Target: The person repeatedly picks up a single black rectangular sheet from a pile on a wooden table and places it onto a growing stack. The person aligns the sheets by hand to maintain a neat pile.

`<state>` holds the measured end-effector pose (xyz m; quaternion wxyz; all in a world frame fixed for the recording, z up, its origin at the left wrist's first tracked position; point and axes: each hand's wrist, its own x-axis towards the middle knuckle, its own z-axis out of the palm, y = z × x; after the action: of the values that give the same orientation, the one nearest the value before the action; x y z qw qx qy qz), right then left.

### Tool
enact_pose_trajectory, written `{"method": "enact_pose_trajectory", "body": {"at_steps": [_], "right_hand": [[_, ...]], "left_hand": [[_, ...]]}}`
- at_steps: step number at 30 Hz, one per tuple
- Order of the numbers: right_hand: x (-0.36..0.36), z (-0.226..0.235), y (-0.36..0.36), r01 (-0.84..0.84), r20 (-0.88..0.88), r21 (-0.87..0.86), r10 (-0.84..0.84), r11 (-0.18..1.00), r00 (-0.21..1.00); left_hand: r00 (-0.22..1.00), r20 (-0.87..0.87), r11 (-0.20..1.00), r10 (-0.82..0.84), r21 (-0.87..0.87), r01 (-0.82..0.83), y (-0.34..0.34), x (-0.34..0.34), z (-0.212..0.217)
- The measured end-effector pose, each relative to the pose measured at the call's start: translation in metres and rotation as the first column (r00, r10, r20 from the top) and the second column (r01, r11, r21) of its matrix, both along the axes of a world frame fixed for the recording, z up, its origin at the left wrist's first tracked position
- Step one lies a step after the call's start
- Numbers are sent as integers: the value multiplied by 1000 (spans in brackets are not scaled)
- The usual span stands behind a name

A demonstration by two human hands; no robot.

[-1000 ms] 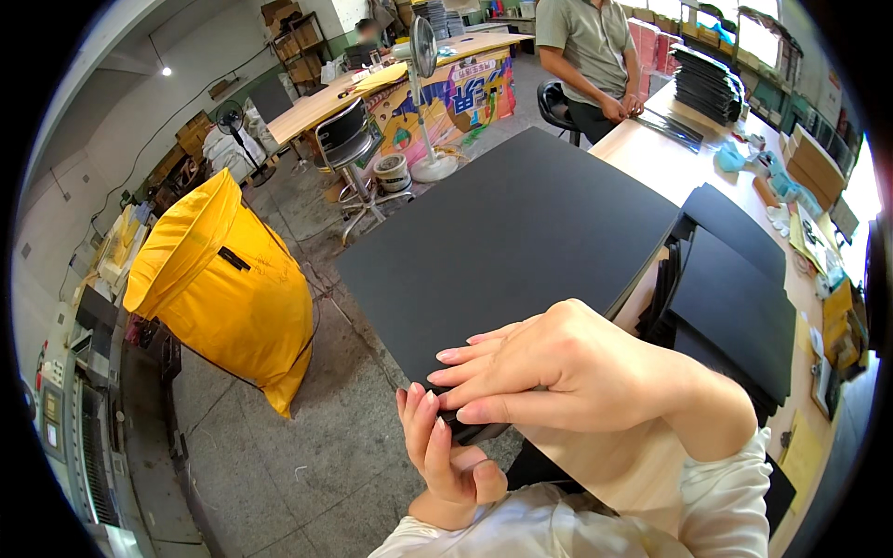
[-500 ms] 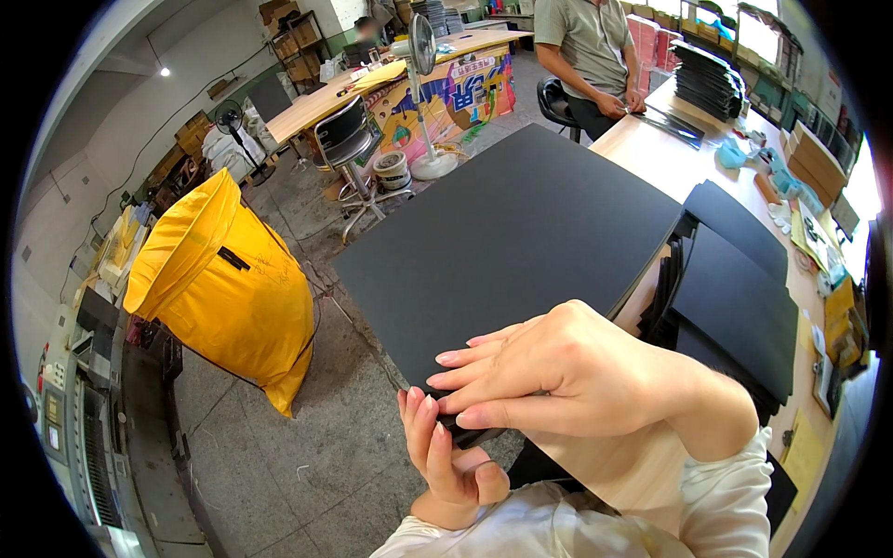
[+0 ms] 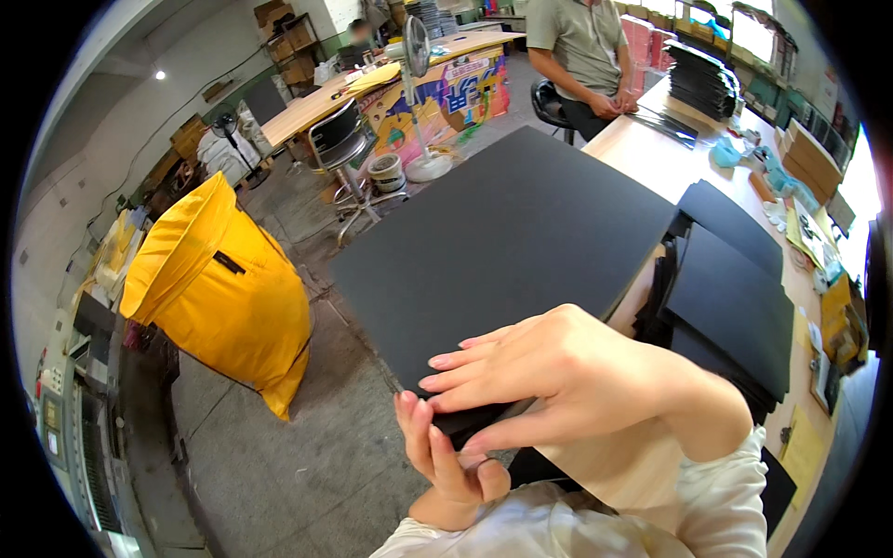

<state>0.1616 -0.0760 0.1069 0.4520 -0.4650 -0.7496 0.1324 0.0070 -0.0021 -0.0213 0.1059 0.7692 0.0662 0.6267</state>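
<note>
A large matte black board (image 3: 502, 251) lies in front of me, its near corner reaching my hands. My right hand (image 3: 567, 372) rests palm down over its near edge, fingers stretched out and thumb apart. Just below and left of it, my left hand (image 3: 446, 460) is palm up with curled fingers around that corner. Its fingertips come up past the board's edge, close to the right hand's fingertips. A dark layer shows between the two hands, and part of the left hand's grip is hidden there.
Black sheets (image 3: 726, 298) lie stacked on the wooden table (image 3: 642, 139) to the right. A yellow sack (image 3: 223, 298) stands on the floor at left. A person (image 3: 586, 65) sits beyond the board, near a taller black stack (image 3: 702, 82). A chair (image 3: 339, 139) and fan (image 3: 417, 46) stand farther off.
My right thumb has moved down, away from its fingers and toward my left hand. Both hands stay at the board's near corner. The whole view has shifted slightly.
</note>
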Motion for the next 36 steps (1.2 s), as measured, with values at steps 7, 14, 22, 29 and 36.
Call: {"method": "enact_pose_trajectory", "body": {"at_steps": [7,14,22,29,36], "right_hand": [[-9,-19,3,113,335,527,-328,842,883],[27,44,-155,685,-525,694,-495,222,692],[-23,-42,-476,981,-966,112,-247,-158,71],[-147,-90,-545,515,-295,323,-601,-794,-742],[-160,-230,-527,990,512,44,-847,-137,-140]], "left_hand": [[997,69,976,40,-215,-24,-21,6,18],[844,517,989,-142,116,95,-56,27,23],[788,-193,797,-585,43,603,-143,38,-7],[486,-445,593,-752,-135,794,-234,56,-11],[356,-524,451,-774,-60,890,-279,59,-10]]}}
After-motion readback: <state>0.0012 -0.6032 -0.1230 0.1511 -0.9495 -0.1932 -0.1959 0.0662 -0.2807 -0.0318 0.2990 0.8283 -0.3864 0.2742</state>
